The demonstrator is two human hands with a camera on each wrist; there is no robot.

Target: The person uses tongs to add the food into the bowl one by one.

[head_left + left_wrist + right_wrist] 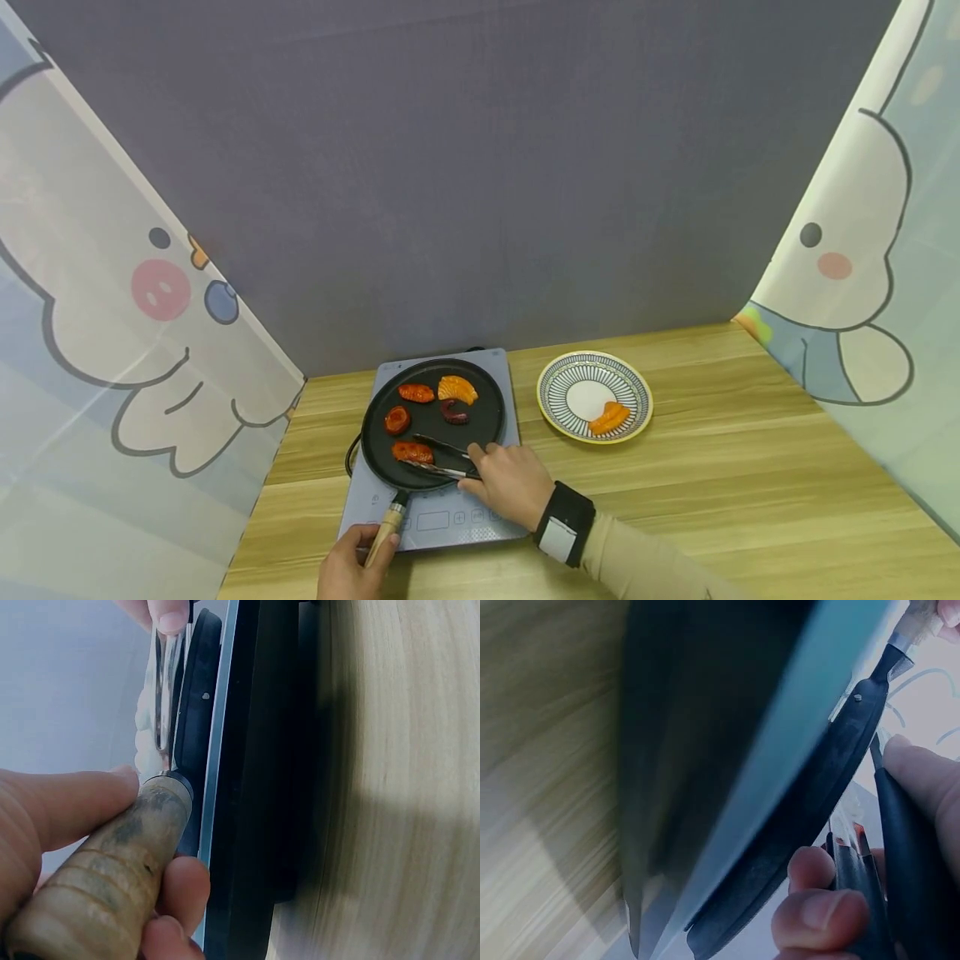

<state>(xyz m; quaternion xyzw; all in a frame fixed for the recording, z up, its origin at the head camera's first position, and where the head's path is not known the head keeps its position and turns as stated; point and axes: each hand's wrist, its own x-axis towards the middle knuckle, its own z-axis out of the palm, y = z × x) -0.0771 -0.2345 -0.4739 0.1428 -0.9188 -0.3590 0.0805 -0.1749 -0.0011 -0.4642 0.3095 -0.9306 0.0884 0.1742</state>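
My left hand (pixel 352 562) grips the wooden handle (pixel 385 533) of a round black frying pan (pixel 480 417); in the left wrist view the thumb lies along that handle. My right hand (pixel 513 483) holds metal tongs (pixel 442 472) with dark grips, reaching over the pan's near right rim. The tongs' arms stand apart, tips beside a glossy red-orange food piece (pixel 412 452); whether they touch it I cannot tell. Elsewhere in the pan lie a similar piece (pixel 416 392), a round reddish piece (pixel 397 420), an orange ridged piece (pixel 457 389) and a dark purple curled piece (pixel 453 412).
The pan sits on a grey-white induction cooker (pixel 432 537) with a control panel in front. To its right, a patterned plate (pixel 558 392) with a yellow rim bears orange food (pixel 609 418). Behind the wooden table (pixel 720 467) rises a grey wall; cartoon-printed panels flank both sides.
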